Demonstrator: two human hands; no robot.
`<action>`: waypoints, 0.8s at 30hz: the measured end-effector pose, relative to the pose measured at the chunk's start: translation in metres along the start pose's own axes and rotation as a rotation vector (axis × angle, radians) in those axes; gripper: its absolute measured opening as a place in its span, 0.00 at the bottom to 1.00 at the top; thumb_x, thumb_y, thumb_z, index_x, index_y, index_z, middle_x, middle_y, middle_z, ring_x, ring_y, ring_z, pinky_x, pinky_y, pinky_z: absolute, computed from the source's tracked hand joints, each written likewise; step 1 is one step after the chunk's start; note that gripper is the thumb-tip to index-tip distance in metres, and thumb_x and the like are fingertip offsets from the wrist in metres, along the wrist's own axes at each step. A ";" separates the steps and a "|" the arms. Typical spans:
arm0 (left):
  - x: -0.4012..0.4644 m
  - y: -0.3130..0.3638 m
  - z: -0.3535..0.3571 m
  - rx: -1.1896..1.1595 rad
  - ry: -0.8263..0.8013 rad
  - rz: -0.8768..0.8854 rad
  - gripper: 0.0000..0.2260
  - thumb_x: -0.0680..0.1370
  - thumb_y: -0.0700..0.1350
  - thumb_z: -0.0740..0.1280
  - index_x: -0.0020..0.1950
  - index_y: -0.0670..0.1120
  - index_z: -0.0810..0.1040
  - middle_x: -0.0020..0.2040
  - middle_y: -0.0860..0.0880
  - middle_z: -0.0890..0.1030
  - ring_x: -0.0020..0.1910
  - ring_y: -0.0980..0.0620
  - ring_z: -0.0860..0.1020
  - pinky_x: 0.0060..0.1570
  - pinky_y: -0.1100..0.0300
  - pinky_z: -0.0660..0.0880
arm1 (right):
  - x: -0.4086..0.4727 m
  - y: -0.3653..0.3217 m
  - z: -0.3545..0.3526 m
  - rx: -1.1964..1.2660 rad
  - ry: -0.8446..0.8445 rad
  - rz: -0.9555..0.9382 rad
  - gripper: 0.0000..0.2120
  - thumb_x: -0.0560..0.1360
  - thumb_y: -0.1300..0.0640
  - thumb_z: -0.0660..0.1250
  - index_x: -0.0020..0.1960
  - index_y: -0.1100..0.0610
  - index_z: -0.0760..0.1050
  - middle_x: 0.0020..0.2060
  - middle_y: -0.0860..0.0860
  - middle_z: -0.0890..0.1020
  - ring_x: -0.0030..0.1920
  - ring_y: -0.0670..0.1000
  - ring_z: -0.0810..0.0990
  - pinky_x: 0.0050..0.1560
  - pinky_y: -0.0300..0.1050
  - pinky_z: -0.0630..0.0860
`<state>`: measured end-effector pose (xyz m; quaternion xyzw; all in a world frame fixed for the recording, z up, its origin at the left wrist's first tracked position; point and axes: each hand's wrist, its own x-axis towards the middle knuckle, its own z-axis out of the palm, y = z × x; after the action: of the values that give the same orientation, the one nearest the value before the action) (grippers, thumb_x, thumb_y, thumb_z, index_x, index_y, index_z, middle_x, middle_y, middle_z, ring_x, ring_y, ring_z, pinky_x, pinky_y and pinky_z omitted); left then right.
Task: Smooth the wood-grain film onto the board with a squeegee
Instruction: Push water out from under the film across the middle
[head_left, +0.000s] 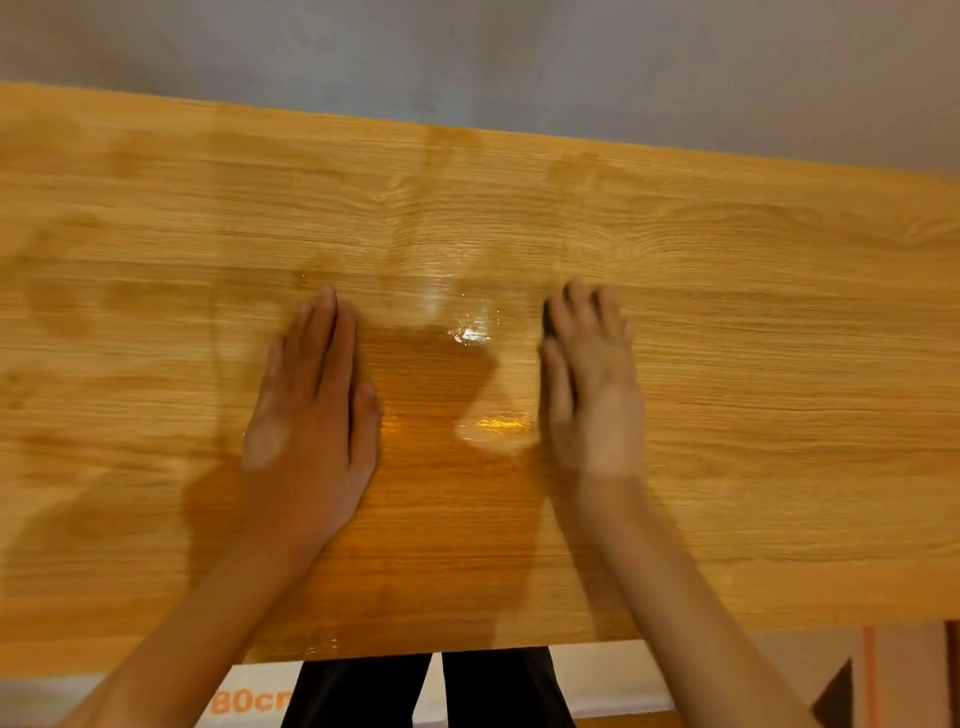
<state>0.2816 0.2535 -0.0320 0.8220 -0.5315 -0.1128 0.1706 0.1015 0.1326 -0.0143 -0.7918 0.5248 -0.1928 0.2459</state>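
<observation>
Two hands on wood-grain film (727, 291) covering board (78, 631): left hand (311, 405) flat, fingers straight; right hand (592, 384) blurred, gripping dark squeegee (548, 323). Film looks mostly laid; glossy patches betw. hands prob. left to smooth.

We could not name the place with any certainty; it looked like a plain indoor work area, perhaps a home or a small workshop. A bare grey wall (519, 57), unpainted-looking and without fittings, ran straight behind the long counter (779, 415), whose whole top showed a glossy wood-grain surface catching a warm overhead light. Below the near edge we saw a white sheet or box (249, 701) printed with orange characters reading "80c", the kind of measure mark found on packaging, and orange-toned packaging or flooring (904, 670) at the lower right. We saw no other furnishings.
</observation>
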 end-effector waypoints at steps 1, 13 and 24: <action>0.000 0.001 0.000 0.006 -0.010 0.002 0.26 0.85 0.48 0.51 0.82 0.39 0.56 0.83 0.43 0.54 0.83 0.47 0.50 0.81 0.56 0.43 | -0.025 -0.006 0.000 0.027 -0.038 -0.022 0.20 0.81 0.64 0.61 0.72 0.59 0.68 0.74 0.53 0.67 0.77 0.54 0.57 0.78 0.53 0.51; 0.001 0.001 0.001 0.024 -0.013 0.026 0.26 0.86 0.47 0.50 0.82 0.40 0.54 0.83 0.43 0.52 0.83 0.45 0.51 0.81 0.53 0.46 | 0.014 -0.030 0.020 0.010 -0.028 0.000 0.18 0.83 0.60 0.57 0.72 0.59 0.69 0.74 0.54 0.67 0.77 0.53 0.56 0.78 0.48 0.49; 0.003 -0.001 0.001 0.013 -0.004 0.046 0.26 0.85 0.45 0.53 0.83 0.40 0.52 0.83 0.42 0.52 0.82 0.45 0.52 0.81 0.53 0.46 | 0.059 -0.049 0.037 -0.004 -0.079 -0.054 0.18 0.83 0.60 0.57 0.71 0.60 0.70 0.72 0.55 0.69 0.77 0.55 0.59 0.78 0.51 0.52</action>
<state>0.2830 0.2513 -0.0331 0.8105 -0.5513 -0.1069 0.1669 0.1808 0.1010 -0.0127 -0.8132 0.4935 -0.1668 0.2597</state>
